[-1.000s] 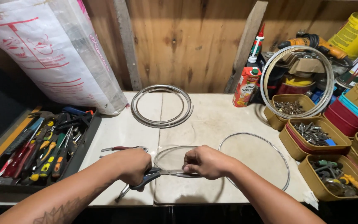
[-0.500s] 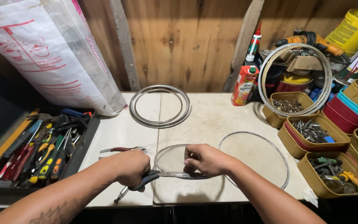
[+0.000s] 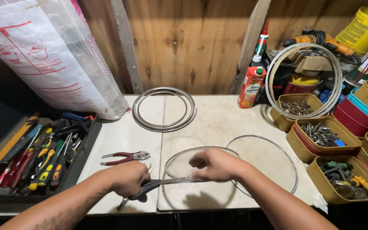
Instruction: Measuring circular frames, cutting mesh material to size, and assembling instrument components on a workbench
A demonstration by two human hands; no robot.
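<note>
Gripping pliers (image 3: 150, 187) in left hand (image 3: 128, 179) | right hand (image 3: 218, 165) fingers closed on wire ring (image 3: 179, 158) | table edge (image 3: 124, 211) near

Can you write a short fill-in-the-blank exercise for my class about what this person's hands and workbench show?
1. The left hand grips a tool with dark handles, while a second pair of pliers with ____ handles lies on the bench.
2. The right hand rests on a thin metal ____.
3. The coil of rings lies near the ____ wall.
4. The tray of screwdrivers sits to the person's ____.

Missing words: red; ring; wooden; left
</note>
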